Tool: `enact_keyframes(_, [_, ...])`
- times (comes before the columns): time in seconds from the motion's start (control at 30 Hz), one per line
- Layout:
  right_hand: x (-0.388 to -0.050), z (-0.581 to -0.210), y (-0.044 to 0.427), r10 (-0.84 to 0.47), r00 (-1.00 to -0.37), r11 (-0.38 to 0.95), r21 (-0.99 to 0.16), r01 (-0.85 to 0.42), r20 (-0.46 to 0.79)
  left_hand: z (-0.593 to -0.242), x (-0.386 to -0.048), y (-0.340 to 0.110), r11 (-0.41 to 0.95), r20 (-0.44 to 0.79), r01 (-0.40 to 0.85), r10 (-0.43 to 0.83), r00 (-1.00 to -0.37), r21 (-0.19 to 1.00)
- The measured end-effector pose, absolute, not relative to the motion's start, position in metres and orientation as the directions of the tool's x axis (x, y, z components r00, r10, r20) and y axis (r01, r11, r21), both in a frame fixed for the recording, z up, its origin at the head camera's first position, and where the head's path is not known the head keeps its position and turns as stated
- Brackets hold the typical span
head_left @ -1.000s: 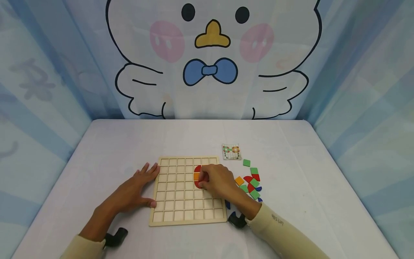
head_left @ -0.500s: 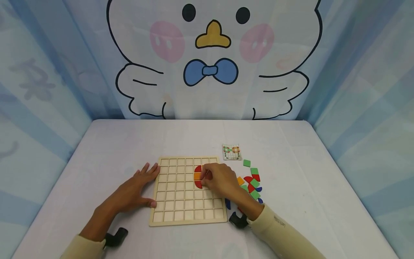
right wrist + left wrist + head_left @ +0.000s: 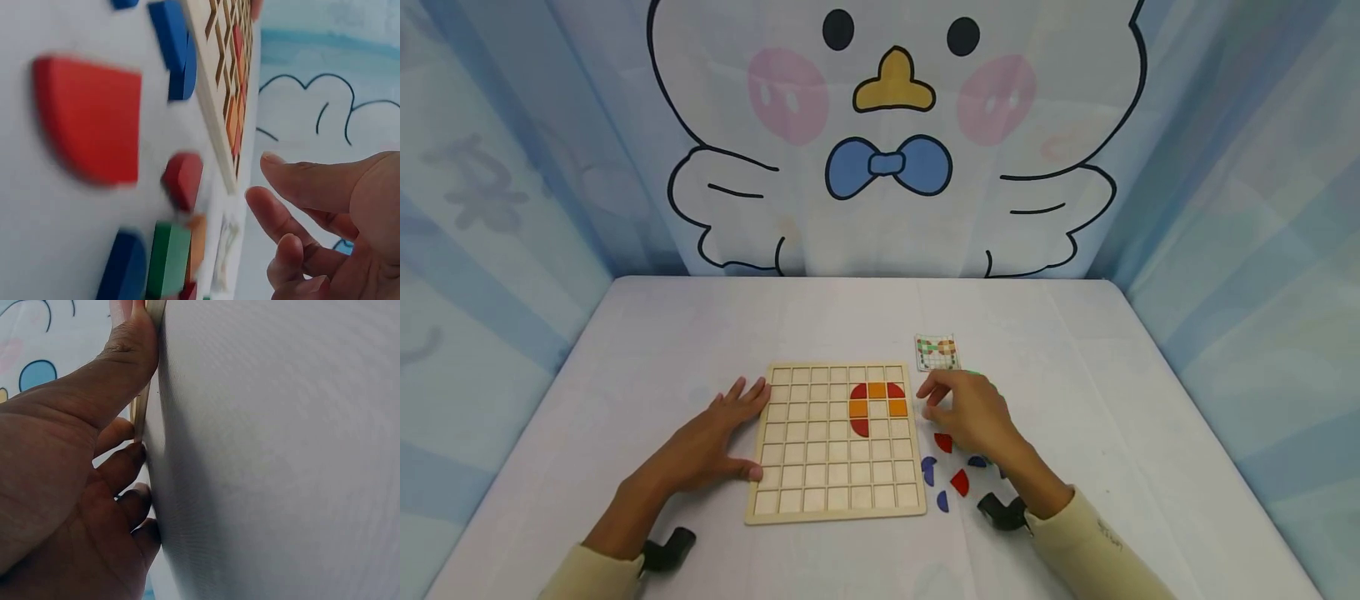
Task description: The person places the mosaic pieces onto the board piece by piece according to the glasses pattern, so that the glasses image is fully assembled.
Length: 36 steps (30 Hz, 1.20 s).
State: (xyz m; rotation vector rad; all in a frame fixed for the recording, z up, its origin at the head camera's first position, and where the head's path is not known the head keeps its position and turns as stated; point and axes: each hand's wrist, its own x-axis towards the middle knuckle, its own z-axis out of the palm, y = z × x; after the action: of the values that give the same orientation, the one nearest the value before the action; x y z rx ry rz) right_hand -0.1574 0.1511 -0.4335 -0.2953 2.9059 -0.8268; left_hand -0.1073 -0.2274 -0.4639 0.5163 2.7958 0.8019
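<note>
A wooden grid board (image 3: pixel 816 454) lies flat on the table. In its upper right cells sit several inlaid pieces: orange squares (image 3: pixel 897 407) and red quarter-circles (image 3: pixel 860 427). My left hand (image 3: pixel 718 433) rests against the board's left edge, thumb and fingers spread; the left wrist view shows the thumb (image 3: pixel 128 359) on that edge. Just right of the board, above the loose pieces, my right hand (image 3: pixel 973 412) hovers. Thumb and index finger are apart there, with nothing between them in the right wrist view. Some loose pieces are hidden under this hand.
Beside the board lie a loose red quarter-circle (image 3: pixel 960 482), blue pieces (image 3: pixel 943 501) and, in the right wrist view, a green block (image 3: pixel 169 259). A small pattern card (image 3: pixel 937 352) lies off the board's upper right corner. A printed curtain (image 3: pixel 887 233) stands behind the table.
My right hand has left the board and moved right, over the loose pieces. Orange and red pieces that it covered are now visible in the cells. The left hand stays put.
</note>
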Motion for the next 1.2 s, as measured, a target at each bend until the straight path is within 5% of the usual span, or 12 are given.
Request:
enact_keyframes(0.73, [-0.158, -0.447, 0.186, -0.199, -0.976, 0.894, -0.423, -0.145, -0.087, -0.468, -0.108, -0.230, 0.796, -0.092, 0.276, 0.381, -0.920, 0.539])
enact_keyframes(1.2, [-0.154, -0.438, 0.151, -0.181, -0.983, 0.808, -0.571, -0.149, 0.000, -0.468, -0.109, -0.230, 0.795, -0.096, 0.274, 0.382, -0.919, 0.541])
